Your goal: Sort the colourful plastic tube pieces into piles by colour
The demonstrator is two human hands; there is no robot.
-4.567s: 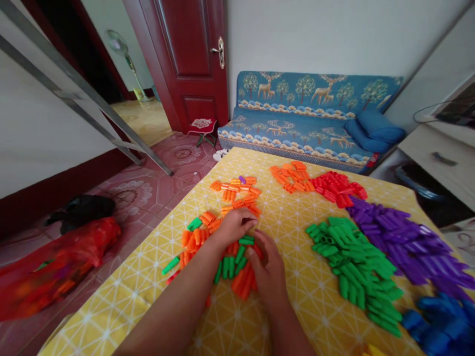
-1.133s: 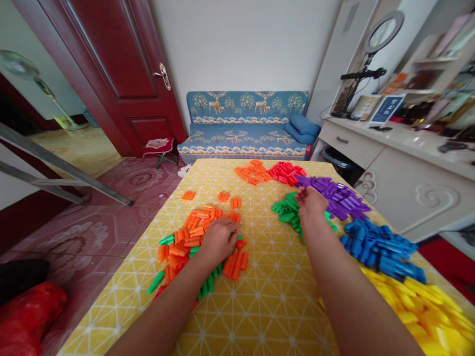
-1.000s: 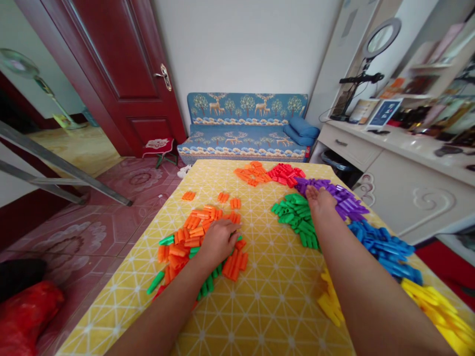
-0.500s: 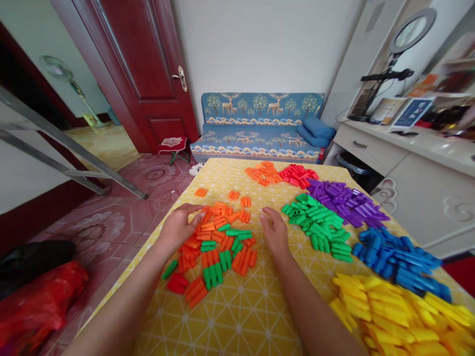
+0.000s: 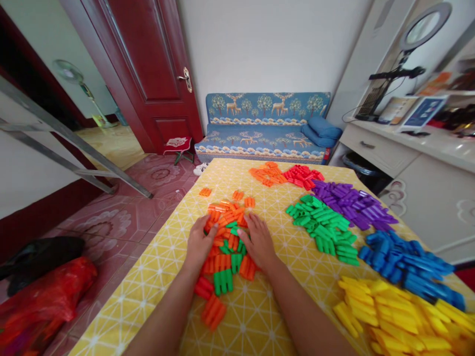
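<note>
A mixed heap of small ribbed plastic pieces, mostly orange (image 5: pixel 226 217) with some green (image 5: pixel 223 282) and a red one (image 5: pixel 204 287), lies on the yellow patterned tablecloth (image 5: pixel 260 316). Against the heap's left side rests my left hand (image 5: pixel 200 240), open, thumb and fingers apart. My right hand (image 5: pixel 260 240) is spread over the heap's right edge, also open. Both hands touch pieces, and neither is closed round one. Just beyond the heap lie a few separate orange pieces (image 5: pixel 238 195).
Sorted piles run along the table's right: orange (image 5: pixel 267 173), red (image 5: pixel 302 176), purple (image 5: pixel 351 202), green (image 5: pixel 322 225), blue (image 5: pixel 406 262) and yellow (image 5: pixel 404 311). A blue sofa (image 5: pixel 260 133) stands behind the table. A metal ladder (image 5: pixel 92 148) and a red bag (image 5: pixel 48 296) are at left, a white cabinet (image 5: pixel 438 198) at right.
Both hands have moved inward onto the heap, my right hand leftward and my left hand rightward. The heap is now narrower, squeezed between them. The view has shifted slightly.
</note>
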